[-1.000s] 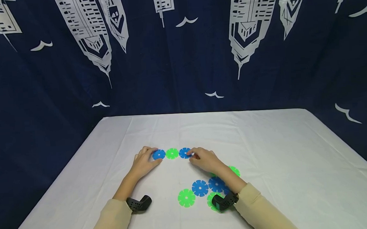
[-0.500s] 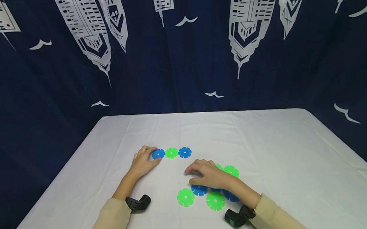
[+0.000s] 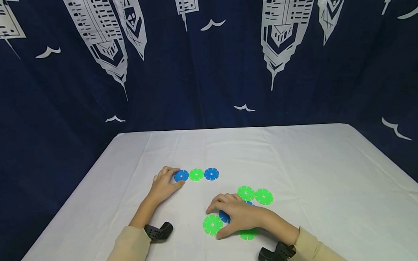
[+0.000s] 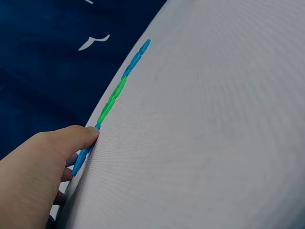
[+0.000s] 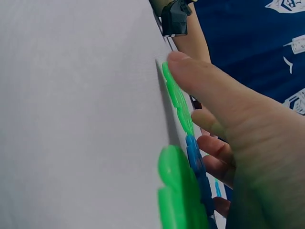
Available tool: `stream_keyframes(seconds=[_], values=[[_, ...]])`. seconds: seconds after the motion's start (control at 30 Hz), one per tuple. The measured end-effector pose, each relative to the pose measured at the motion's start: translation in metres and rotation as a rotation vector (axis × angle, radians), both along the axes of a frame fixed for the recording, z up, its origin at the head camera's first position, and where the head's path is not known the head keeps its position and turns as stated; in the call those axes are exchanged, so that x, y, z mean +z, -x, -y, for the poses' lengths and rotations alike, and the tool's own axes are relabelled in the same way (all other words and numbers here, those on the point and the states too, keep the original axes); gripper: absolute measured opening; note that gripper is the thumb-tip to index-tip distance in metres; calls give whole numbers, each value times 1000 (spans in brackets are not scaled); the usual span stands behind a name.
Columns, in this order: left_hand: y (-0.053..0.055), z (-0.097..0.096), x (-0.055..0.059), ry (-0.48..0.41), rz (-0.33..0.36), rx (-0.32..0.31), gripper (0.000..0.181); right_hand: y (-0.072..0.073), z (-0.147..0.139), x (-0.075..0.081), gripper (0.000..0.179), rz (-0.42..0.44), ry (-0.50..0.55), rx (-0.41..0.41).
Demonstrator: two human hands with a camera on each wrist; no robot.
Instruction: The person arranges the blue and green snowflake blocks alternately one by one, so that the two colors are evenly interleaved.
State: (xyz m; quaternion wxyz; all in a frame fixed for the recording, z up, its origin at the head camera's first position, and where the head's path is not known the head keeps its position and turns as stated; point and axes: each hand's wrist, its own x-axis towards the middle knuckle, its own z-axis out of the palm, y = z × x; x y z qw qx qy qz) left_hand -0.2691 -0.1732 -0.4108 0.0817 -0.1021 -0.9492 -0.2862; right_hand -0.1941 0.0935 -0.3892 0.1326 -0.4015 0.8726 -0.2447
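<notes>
My left hand (image 3: 164, 186) holds a blue notched interlocking disc (image 3: 181, 175) flat on the table, thumb on its near edge and fingers at the far side. Rightward in a row with it lie a green disc (image 3: 196, 175) and another blue disc (image 3: 211, 174). My right hand (image 3: 235, 212) hovers low over the looser group, its thumb and fingers spread by a green disc (image 3: 212, 225). In the right wrist view the thumb tip comes close to that green disc (image 5: 174, 95). Under the palm, a blue disc (image 3: 224, 217) is partly hidden.
Two green discs, a left one (image 3: 245, 193) and a right one (image 3: 264, 197), lie beyond the right hand. Another green disc (image 3: 248, 235) shows below its palm. A white cloth (image 3: 303, 173) covers the table, with a dark blue printed curtain (image 3: 199, 76) behind.
My right hand has left the right-hand blue disc of the row and moved down toward me, over the loose discs, with its fingers spreading. My left hand has stayed in place.
</notes>
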Motion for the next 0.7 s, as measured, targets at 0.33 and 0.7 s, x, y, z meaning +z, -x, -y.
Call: stream_keyframes(seconds=[0.33,0.7], values=[[1,0,-1,9,-6,0,55,1,0,-5,48,-14,18,15],[2,1,-2,10,-7,-3,55,3,1,-8,52,-17,41,-17]])
